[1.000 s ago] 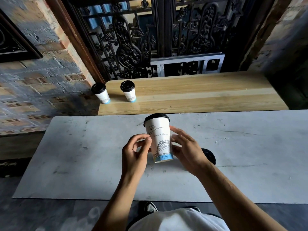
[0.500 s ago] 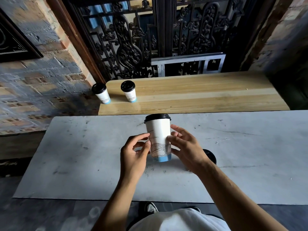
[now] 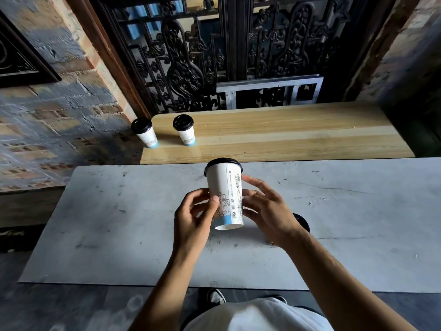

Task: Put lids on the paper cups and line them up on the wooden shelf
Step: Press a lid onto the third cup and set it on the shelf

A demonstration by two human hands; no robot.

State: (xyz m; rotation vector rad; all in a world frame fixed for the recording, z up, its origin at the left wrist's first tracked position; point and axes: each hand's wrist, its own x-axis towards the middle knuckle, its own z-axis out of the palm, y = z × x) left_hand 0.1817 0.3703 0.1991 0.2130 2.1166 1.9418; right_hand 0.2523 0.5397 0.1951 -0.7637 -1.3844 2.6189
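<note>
Lidded paper cup [image 3: 225, 194] held upright above the grey marble tabletop [image 3: 119, 223], base lifted clear of the surface, black lid [image 3: 223, 163] seated on its rim, line drawings and a blue band low on the white wall. Left hand [image 3: 193, 218] gripping the lower left side, thumb pressed on the front of the wall, other fingers curled round behind. Right hand [image 3: 267, 211] touching the right side of the cup, fingers mostly straight and spread, tips resting against the wall, so not clenched. Loose black lid [image 3: 301, 222] lying flat on the tabletop just behind the right wrist, partly hidden by it. Beyond the far edge of the tabletop, wooden shelf [image 3: 286, 137] of pale planks. Two more lidded cups standing upright at its left end: first shelf cup [image 3: 145, 133] at the very corner, second shelf cup [image 3: 184, 130] just to its right, apart from each other. Behind the shelf, dark carved lattice screen [image 3: 191, 56] and a grey metal frame [image 3: 269, 91]. Brick wall [image 3: 47, 127] to the left. White garment [image 3: 257, 316] and dark shoe [image 3: 216, 297] at the bottom edge.
</note>
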